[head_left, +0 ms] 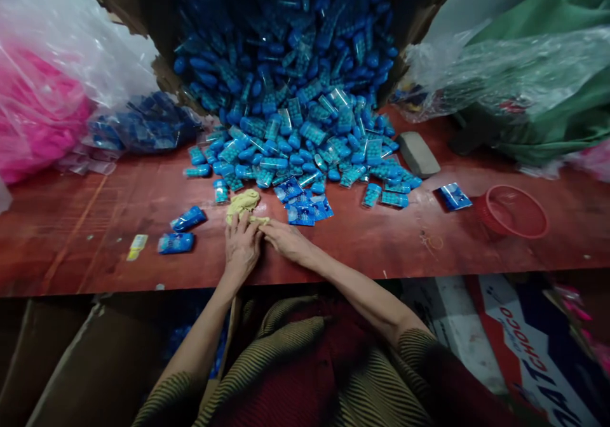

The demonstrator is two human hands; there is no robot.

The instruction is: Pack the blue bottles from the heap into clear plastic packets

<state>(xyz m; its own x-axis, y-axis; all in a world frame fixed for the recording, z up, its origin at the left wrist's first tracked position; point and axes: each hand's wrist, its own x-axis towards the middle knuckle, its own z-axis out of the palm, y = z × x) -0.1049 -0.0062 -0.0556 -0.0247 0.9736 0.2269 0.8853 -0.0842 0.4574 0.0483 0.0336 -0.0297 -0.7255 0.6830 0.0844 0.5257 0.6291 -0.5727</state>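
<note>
We record both grips at the near part of the red worktop [362,249], fingertips almost meeting. The left grip [242,246] has its fingers spread over a crumpled yellow cloth [243,202], which lies just beyond it; the right grip [288,241] has its fingertips at the cloth's near end. We cannot tell whether either is clenched on it. Beyond the right grip, near it, we note a cluster of blue sachets [301,206]; farther out from both grips, a large heap of blue tubes [295,138] spills from a carton [117,1]. Left of the left grip lie two blue packs [176,243] and, farther off, a yellow-and-white slip [138,247]. Well to the right of the right grip we log a grey block [418,154], one packet [454,196] and a red basket [488,220], the basket outermost.
</note>
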